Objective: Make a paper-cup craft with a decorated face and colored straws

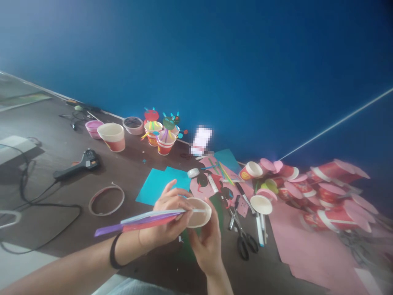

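Observation:
My right hand [205, 246] is wrapped around a paper cup [199, 223], whose open pale mouth faces me. In my left hand [172, 213] is a bundle of long thin colored strips [141, 221], purple, red and light blue, pinched between the fingers. One whitish end of the bundle reaches across the cup's mouth. The left fingers also lie against the cup's rim. Whether the strip touches the cup's inner wall I cannot tell. Beneath the hands lies a dark green sheet [217, 209], and blue paper [162, 184] lies just beyond them.
A glue gun [78, 164] with its cable and a tape roll [107, 200] lie left. Scissors [244, 241], markers and pink paper [303, 246] are at right, near several red cups [331, 192]. Cups with decorated figures [166, 141] stand by the blue wall [215, 73].

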### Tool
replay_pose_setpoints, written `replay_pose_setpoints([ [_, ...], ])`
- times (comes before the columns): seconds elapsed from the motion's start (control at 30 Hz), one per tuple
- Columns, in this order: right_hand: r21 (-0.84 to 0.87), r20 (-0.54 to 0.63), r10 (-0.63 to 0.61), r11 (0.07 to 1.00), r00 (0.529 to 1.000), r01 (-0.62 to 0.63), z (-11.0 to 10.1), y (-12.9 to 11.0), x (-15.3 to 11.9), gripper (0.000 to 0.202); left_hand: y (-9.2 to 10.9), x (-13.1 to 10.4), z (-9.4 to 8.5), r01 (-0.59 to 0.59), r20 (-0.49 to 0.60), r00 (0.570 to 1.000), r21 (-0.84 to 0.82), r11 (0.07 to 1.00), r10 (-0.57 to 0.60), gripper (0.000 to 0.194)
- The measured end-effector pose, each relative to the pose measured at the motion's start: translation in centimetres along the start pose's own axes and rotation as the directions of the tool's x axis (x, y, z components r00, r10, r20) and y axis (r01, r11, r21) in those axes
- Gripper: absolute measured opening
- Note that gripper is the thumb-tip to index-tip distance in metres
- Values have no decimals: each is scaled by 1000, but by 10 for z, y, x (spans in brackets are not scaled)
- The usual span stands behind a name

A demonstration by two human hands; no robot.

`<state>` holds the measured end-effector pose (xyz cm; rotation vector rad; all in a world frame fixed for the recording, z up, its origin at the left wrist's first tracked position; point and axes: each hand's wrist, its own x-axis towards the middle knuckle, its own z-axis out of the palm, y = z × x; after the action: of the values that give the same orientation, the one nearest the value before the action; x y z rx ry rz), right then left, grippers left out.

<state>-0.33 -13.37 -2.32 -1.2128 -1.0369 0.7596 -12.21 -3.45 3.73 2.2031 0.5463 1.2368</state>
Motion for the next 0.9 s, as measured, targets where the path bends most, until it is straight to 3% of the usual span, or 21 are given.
replay_pose_setpoints([
  [0.13,27,-3,14,1000,1000,-14,-2,1,1,63,1,3,-1,5,80,997,64,998,-10,8],
  [0.33,-1,-21,1,1000,1000,-1,-2,1,1,60,6,10,-3,132,172,973,121,984,-152,11],
  [0.53,-52,-42,-3,999,999,1,-3,5,0,59,4,11,-2,196,220,951,121,973,-219,9],
  [0.7,-119,-52,0,993,999,-7,-3,8,-1,62,-2,5,2,206,192,956,108,973,-224,8],
  [0.83,-139,-45,-10,990,999,3,0,6,1,67,-4,4,5,223,74,971,75,972,-228,11],
  [0.9,-135,-38,-5,991,999,-1,0,7,2,67,-4,5,5,228,64,970,92,969,-234,11],
])
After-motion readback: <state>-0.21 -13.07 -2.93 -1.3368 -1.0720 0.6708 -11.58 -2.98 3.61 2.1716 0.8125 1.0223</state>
